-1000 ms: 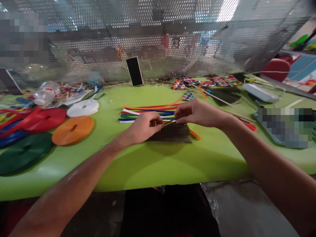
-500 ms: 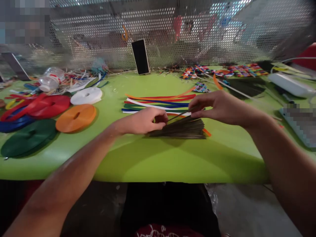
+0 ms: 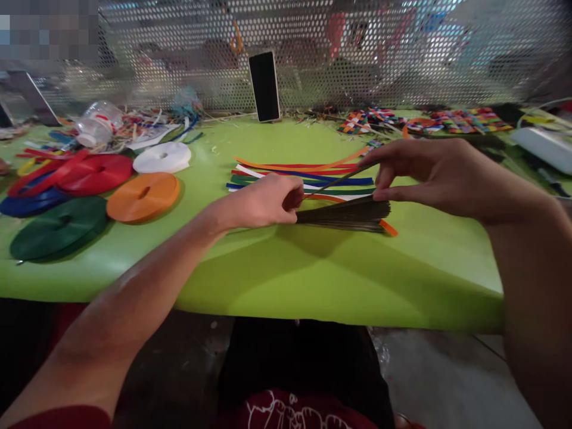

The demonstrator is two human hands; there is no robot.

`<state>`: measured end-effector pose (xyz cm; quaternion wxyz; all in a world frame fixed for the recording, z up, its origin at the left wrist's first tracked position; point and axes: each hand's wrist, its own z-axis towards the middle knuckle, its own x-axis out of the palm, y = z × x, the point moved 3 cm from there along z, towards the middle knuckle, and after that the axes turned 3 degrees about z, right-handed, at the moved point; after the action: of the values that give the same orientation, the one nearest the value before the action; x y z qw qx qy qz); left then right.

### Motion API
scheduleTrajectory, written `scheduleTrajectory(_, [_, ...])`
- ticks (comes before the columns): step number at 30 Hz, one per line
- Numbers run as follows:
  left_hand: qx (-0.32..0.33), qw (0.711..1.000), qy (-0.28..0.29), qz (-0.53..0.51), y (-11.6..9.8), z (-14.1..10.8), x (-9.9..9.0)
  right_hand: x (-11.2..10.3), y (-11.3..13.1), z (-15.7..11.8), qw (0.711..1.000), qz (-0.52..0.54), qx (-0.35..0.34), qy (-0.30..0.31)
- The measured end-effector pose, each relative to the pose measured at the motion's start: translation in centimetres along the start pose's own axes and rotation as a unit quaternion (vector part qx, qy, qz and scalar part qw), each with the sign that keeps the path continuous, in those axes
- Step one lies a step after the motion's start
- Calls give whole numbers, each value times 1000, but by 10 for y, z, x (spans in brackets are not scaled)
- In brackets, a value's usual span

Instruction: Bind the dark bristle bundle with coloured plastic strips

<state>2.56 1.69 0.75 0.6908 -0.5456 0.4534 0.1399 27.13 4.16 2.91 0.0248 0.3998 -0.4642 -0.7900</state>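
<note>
A fanned bundle of dark strips (image 3: 353, 214) lies near the middle of the green table, narrow toward the left and spread at the right. My left hand (image 3: 274, 199) is closed at its narrow left end, fingertips pinched on the dark strips. One dark strip (image 3: 333, 182) bows up from the bundle, its right end between the fingers of my right hand (image 3: 415, 176), whose thumb touches the top of the fan. Behind the hands lie coloured strips (image 3: 313, 170) in red, orange, blue, green and white. An orange strip end (image 3: 388, 227) pokes out under the bundle.
Rolls of green (image 3: 58, 229), orange (image 3: 143, 196), red (image 3: 100, 174) and white (image 3: 161, 158) strip lie left. A phone (image 3: 264, 86) stands at the back before a perforated metal panel (image 3: 308, 71). Woven pieces (image 3: 473, 121) and a white device (image 3: 543, 149) are back right.
My right hand has moved right and up, lifting the strip's right end away from the fan. My left hand stays at the narrow end. The whole view has shifted slightly.
</note>
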Motion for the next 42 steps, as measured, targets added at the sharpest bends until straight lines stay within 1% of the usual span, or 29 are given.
scheduleTrajectory(3, [-5, 997, -53, 55, 6, 2, -1, 4, 4, -1, 1000, -13, 0, -13])
scheduleTrajectory(5, [-13, 993, -70, 97, 8, 1, -2, 7, 5, -1, 1000, -14, 4, -21])
scheduleTrajectory(10, [-13, 987, -67, 146, 3, -3, -5, 10, 6, -1, 1000, -13, -3, -27])
scheduleTrajectory(15, [-11, 992, -71, 103, -3, -7, -5, 9, 6, -1, 998, -52, -12, -14])
scheduleTrajectory(17, [-1, 992, -62, 107, -4, -8, -5, 8, 4, -2, 998, -60, -25, -19])
scheduleTrajectory(19, [11, 987, -48, 154, -5, -10, -5, 7, 2, -1, 997, -68, -37, -18])
scheduleTrajectory(22, [27, 969, -18, 247, -5, -12, -6, 5, 0, -1, 994, -91, -59, -16])
scheduleTrajectory(25, [33, 954, 27, 296, -4, -12, -6, 0, -1, -2, 990, -119, -66, -37])
scheduleTrajectory(27, [37, 954, 39, 296, -4, -12, -6, -2, 0, -3, 988, -135, -62, -42])
scheduleTrajectory(31, [74, 964, 18, 254, -7, -9, -8, -3, 5, -3, 983, -173, -63, -25])
scheduleTrajectory(33, [82, 969, 15, 232, -8, -8, -8, -3, 7, -3, 980, -185, -61, -26])
scheduleTrajectory(39, [59, 972, 43, 223, -7, -10, -9, -4, 9, -3, 977, -205, -53, -22])
scheduleTrajectory(42, [54, 973, 45, 220, -10, -11, -9, -3, 11, -3, 977, -208, -44, -18])
